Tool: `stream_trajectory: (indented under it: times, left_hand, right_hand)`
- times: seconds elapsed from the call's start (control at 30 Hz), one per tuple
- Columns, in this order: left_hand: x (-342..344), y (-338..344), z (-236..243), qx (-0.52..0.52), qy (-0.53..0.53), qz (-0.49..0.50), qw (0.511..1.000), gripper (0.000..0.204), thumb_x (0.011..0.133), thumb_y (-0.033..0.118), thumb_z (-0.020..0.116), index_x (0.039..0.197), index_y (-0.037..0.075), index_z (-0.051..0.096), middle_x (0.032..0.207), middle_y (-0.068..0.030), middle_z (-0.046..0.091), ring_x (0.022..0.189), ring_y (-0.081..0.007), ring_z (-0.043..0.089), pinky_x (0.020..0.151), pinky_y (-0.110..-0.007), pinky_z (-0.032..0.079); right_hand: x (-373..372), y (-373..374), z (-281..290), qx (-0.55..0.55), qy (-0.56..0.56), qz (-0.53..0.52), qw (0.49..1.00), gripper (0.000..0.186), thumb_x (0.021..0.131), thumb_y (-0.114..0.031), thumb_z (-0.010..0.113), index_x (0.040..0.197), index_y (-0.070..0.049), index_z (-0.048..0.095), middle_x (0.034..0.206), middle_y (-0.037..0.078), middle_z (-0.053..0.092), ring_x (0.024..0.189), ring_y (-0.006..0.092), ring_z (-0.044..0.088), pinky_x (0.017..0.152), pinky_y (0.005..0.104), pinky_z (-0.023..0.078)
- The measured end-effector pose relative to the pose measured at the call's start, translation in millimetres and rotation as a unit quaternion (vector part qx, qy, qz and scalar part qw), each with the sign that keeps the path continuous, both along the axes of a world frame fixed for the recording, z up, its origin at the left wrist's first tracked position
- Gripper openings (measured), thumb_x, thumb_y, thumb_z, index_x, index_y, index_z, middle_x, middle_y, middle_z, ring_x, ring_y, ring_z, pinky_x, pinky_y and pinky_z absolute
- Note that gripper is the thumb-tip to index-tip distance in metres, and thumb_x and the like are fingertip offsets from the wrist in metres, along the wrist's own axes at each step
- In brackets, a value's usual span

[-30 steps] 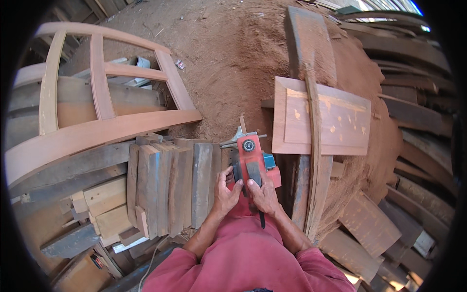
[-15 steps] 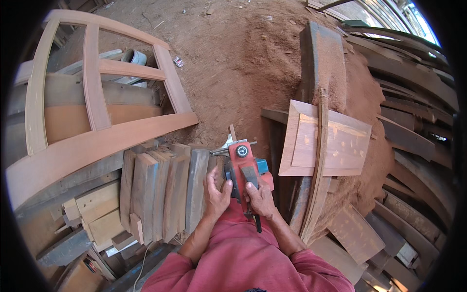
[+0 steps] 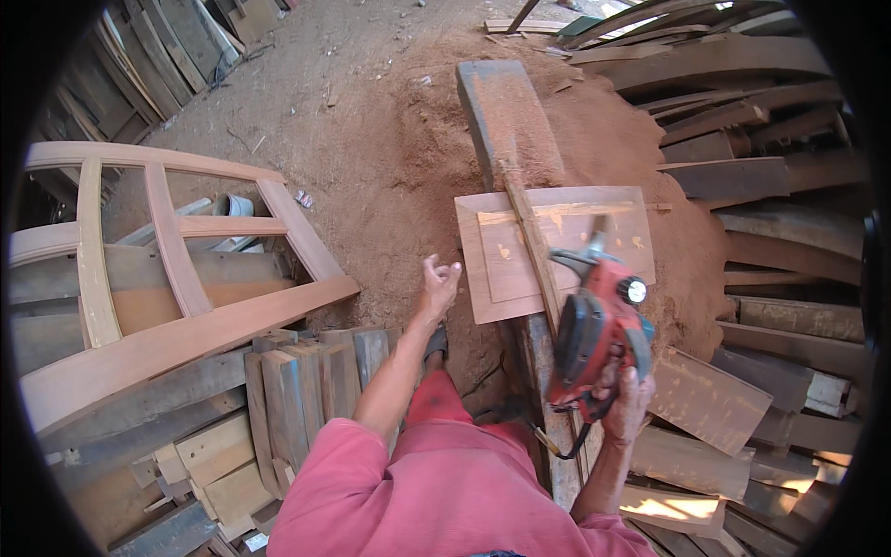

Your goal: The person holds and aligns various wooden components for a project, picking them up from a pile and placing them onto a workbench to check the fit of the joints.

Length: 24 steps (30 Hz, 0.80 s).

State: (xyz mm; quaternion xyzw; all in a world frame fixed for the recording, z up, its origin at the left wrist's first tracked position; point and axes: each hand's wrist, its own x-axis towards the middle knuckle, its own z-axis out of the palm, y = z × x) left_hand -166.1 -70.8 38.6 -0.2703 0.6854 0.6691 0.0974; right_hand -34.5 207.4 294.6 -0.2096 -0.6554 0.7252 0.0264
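Observation:
A red handheld electric planer, with a dark side and a round front knob, hangs tilted over the right side of the bench and is slightly blurred. My right hand is wrapped round its rear handle. My left hand is off the tool with its fingers loosely curled and apart, holding nothing. It hovers just left of a pale wooden panel with a bevelled border and yellowish patches. A narrow wooden strip lies across that panel, and the planer's front covers part of the panel's right side.
The panel rests on a sawdust-covered beam. To the left leans a wooden frame over stacked boards. Piled planks line the right side, next to a heap of reddish sawdust. A bucket stands behind the frame.
My right hand has carried the planer rightward, toward the panel. My left hand has come away from beside the planer and reached forward. The view has turned to the right.

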Motion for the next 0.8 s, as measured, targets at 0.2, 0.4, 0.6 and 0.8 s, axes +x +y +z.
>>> stream_trajectory:
  times: [0.2,0.4,0.6,0.8]
  left_hand:
    - [3.4,43.1,-51.6,0.017,0.017,0.044,0.999,0.031,0.099,0.02,0.07,0.116,-0.005,0.061,0.093,-0.0089,0.072,0.079,-0.0144,0.065,0.069,-0.032,0.054]
    - [69.0,56.1,-34.8,0.017,-0.036,0.022,0.999,0.02,0.101,0.017,0.067,0.11,0.0,0.062,0.087,-0.0047,0.067,0.073,-0.0121,0.063,0.064,-0.03,0.054]
    - [182.0,34.8,-34.7,0.06,-0.067,-0.043,0.995,0.022,0.103,0.018,0.063,0.114,-0.001,0.059,0.089,-0.0057,0.066,0.075,-0.0121,0.063,0.066,-0.028,0.055]
    - [209.9,-6.4,30.2,-0.019,-0.008,0.057,0.998,0.056,0.102,0.038,0.065,0.137,-0.003,0.049,0.117,-0.0128,0.06,0.104,-0.0192,0.059,0.094,-0.033,0.05]
  right_hand:
    - [46.2,96.8,-19.3,0.179,-0.054,-0.059,0.981,0.046,0.098,-0.037,0.072,0.122,0.0,0.059,0.074,-0.001,0.055,0.057,0.0072,0.051,0.05,0.0233,0.044]
    - [63.4,98.7,-25.5,0.12,-0.093,-0.048,0.987,0.044,0.098,-0.037,0.071,0.12,-0.001,0.06,0.073,-0.001,0.056,0.056,0.0067,0.052,0.05,0.0238,0.045]
    - [25.9,24.2,-25.9,-0.038,-0.076,0.096,0.992,0.055,0.098,-0.049,0.066,0.123,0.0,0.058,0.074,0.0,0.058,0.057,0.008,0.055,0.053,0.0243,0.049]
    - [-12.5,-67.2,-54.2,-0.107,-0.089,0.213,0.967,0.036,0.1,-0.036,0.065,0.115,-0.004,0.057,0.075,-0.001,0.058,0.059,0.0069,0.055,0.049,0.0243,0.045]
